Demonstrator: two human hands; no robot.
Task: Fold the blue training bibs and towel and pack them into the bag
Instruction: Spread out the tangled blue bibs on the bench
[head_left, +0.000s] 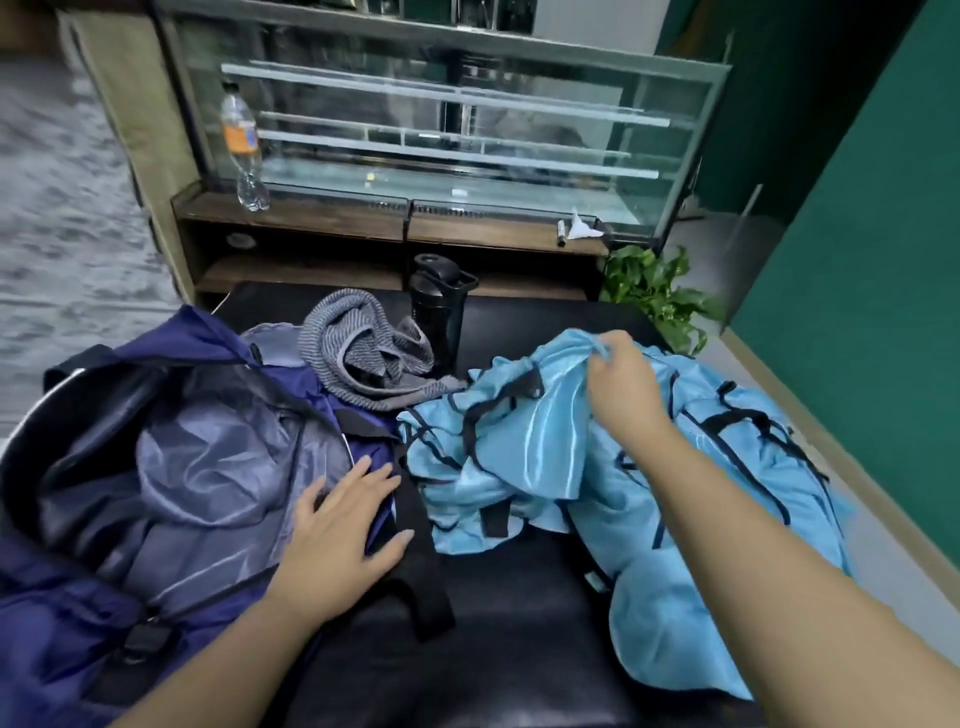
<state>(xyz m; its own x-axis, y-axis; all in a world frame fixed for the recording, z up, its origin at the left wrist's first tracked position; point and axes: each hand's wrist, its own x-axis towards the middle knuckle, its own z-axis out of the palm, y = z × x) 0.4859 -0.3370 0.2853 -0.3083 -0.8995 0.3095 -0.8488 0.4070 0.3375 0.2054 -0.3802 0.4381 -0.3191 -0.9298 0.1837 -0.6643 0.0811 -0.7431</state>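
Note:
A heap of light blue training bibs (519, 457) with black trim lies rumpled on the right half of a black padded bench (519, 597). My right hand (618, 384) pinches the top edge of one bib and lifts it. A grey striped towel (358, 353) lies bunched at the back, between the bibs and the bag. The dark blue bag (171, 467) sits open on the left, showing its grey lining. My left hand (343, 535) rests flat with fingers spread on the bag's right edge, holding nothing.
A black shaker bottle (439, 306) stands behind the towel. Beyond it is a glass display cabinet (441, 130) on a wooden shelf with a plastic bottle (241, 145). A green plant (654, 291) and a green wall (857, 260) are at the right.

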